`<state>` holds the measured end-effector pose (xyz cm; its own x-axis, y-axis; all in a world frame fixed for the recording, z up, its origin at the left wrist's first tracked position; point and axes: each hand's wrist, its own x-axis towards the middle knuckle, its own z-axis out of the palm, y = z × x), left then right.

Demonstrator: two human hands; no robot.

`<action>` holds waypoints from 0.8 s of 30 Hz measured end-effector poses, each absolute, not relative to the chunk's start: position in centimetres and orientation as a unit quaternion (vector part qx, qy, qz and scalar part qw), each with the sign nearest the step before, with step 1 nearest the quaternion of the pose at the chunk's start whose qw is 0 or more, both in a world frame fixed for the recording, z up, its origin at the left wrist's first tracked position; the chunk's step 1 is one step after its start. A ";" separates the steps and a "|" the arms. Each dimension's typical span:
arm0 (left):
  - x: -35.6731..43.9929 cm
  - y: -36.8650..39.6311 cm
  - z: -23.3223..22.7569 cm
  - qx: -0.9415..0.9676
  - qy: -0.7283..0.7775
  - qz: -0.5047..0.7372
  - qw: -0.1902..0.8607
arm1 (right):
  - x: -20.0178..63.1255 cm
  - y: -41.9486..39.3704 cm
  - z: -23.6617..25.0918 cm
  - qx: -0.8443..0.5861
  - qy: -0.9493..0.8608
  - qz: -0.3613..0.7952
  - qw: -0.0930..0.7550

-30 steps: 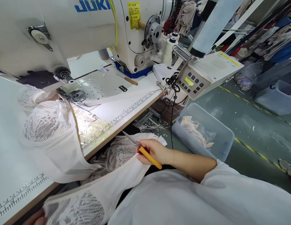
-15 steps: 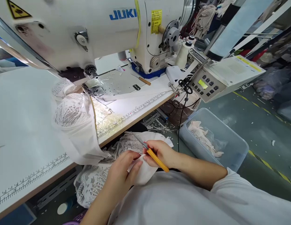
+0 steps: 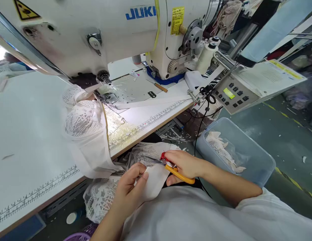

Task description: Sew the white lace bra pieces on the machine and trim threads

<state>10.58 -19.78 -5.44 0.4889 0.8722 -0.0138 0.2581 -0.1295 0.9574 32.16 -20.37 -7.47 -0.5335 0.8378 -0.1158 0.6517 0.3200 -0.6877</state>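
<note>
Looming over the white table [image 3: 32, 134] stood the sewing machine [image 3: 95, 30], with white lace cloth [image 3: 87, 134] trailing from under its needle, over the table edge and down into the person's lap. Beside the table, on the floor, sat a clear bin [image 3: 246, 157] of scraps. Below the edge, the left hand [image 3: 130, 187] pinched a fold of the cloth between thumb and fingers. The right hand [image 3: 186, 164] was closed round yellow-handled snips [image 3: 171, 167], their blades touching that fold.
</note>
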 end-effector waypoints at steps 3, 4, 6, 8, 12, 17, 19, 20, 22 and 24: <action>10.5 -19.7 -5.8 0.678 0.418 0.321 0.512 | 31.8 -20.5 -7.6 -0.478 -0.810 0.336 0.056; 10.4 -19.7 -5.8 0.673 0.420 0.324 0.515 | 31.7 -20.5 -7.5 -0.481 -0.810 0.332 0.040; 10.3 -19.6 -6.0 0.663 0.423 0.327 0.524 | 31.4 -20.5 -7.4 -0.486 -0.810 0.326 0.021; 10.3 -19.5 -6.1 0.656 0.428 0.331 0.526 | 31.3 -20.4 -7.2 -0.490 -0.809 0.325 0.010; 10.2 -19.2 -6.2 0.650 0.443 0.334 0.519 | 31.2 -20.2 -7.1 -0.492 -0.803 0.336 0.013; 10.1 -19.1 -6.2 0.640 0.447 0.342 0.523 | 31.1 -20.0 -7.2 -0.490 -0.808 0.327 0.010; 10.1 -19.1 -6.2 0.636 0.448 0.340 0.528 | 31.0 -20.0 -7.2 -0.492 -0.809 0.322 0.005; 10.1 -19.2 -6.2 0.634 0.449 0.340 0.530 | 30.9 -20.0 -7.2 -0.493 -0.809 0.319 0.004; 10.0 -19.2 -6.2 0.631 0.450 0.340 0.532 | 30.9 -20.0 -7.2 -0.495 -0.809 0.317 0.008; 10.0 -19.3 -6.2 0.632 0.450 0.340 0.532 | 30.8 -20.1 -7.2 -0.496 -0.808 0.319 0.017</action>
